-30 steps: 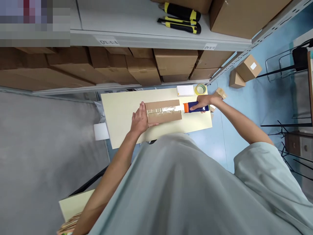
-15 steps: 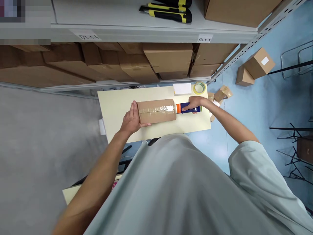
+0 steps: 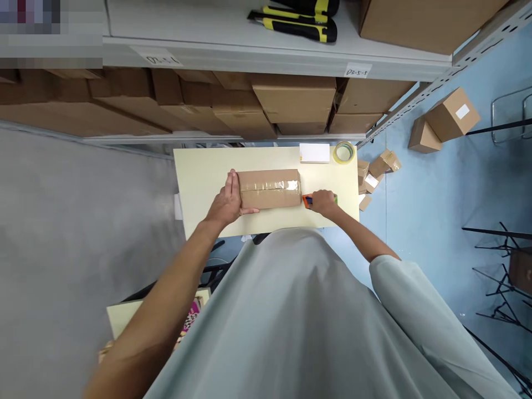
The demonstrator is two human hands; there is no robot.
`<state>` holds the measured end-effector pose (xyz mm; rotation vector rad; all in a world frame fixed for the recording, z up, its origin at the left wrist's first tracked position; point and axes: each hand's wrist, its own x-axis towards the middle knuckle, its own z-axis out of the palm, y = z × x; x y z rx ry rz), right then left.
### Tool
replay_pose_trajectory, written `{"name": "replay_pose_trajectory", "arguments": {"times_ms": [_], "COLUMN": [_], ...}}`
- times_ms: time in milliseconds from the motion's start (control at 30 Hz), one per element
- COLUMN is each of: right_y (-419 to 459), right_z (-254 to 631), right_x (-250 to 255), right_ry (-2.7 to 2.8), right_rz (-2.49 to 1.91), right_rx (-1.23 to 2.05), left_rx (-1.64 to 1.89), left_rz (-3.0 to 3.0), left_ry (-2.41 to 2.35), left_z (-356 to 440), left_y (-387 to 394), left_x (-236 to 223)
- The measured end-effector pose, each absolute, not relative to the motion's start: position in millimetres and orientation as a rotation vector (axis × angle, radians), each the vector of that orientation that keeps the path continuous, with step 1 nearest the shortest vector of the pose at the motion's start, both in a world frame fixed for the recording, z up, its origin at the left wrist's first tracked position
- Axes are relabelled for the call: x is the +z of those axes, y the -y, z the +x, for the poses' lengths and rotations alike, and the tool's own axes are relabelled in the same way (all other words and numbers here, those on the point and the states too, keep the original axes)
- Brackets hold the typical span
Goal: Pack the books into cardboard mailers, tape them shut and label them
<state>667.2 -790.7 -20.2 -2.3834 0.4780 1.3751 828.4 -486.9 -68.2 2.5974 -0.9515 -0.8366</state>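
Observation:
A long cardboard box (image 3: 270, 189) lies on the pale yellow table (image 3: 208, 163), with shiny clear tape along its top seam. My left hand (image 3: 226, 200) braces its left end, fingers against that end and thumb along the near side. At the box's right end, close to its near corner, my right hand (image 3: 323, 201) is wrapped around a blue and orange tape dispenser (image 3: 307, 200). Most of the dispenser is hidden under the hand; a bit of green shows past it. Whether the dispenser touches the box I cannot tell.
Behind the box lie a white box (image 3: 315, 153) and a tape roll (image 3: 344, 152). A shelf (image 3: 187, 25) with utility knives (image 3: 297, 27) and cardboard boxes (image 3: 295, 100) runs along the far side. Small boxes (image 3: 384, 162) stand past the table's right edge.
My right hand has moved toward my body with the tape dispenser, from the middle of the box's right end to its near corner. My left hand stays on the box.

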Motion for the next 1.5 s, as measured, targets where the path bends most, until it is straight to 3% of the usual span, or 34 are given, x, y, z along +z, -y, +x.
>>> {"name": "replay_pose_trajectory", "arguments": {"times_ms": [167, 333, 567, 733, 1000, 1500], "right_y": [807, 821, 797, 773, 774, 776], "right_z": [649, 665, 761, 861, 988, 1011], "right_x": [-11, 39, 144, 184, 165, 153], "right_ry": [-0.766, -0.929, -0.800, -0.440, -0.417, -0.498], "right_rz": [-2.434, -2.472, -2.728, -2.926, -3.005, -3.098], "right_rx": [1.325, 1.085, 0.576, 0.051, -0.044, -0.055], "left_rx": [-0.799, -0.711, -0.609, -0.515, -0.541, -0.527], "left_rz": [2.555, 2.495, 2.420, 2.439, 2.438, 2.414], "left_ry": [0.980, 1.025, 1.046, 1.122, 1.064, 1.037], "left_z": [830, 830, 829, 828, 823, 822], "left_y": [484, 478, 474, 472, 475, 475], "left_x": [-72, -81, -91, -97, -106, -103]}}
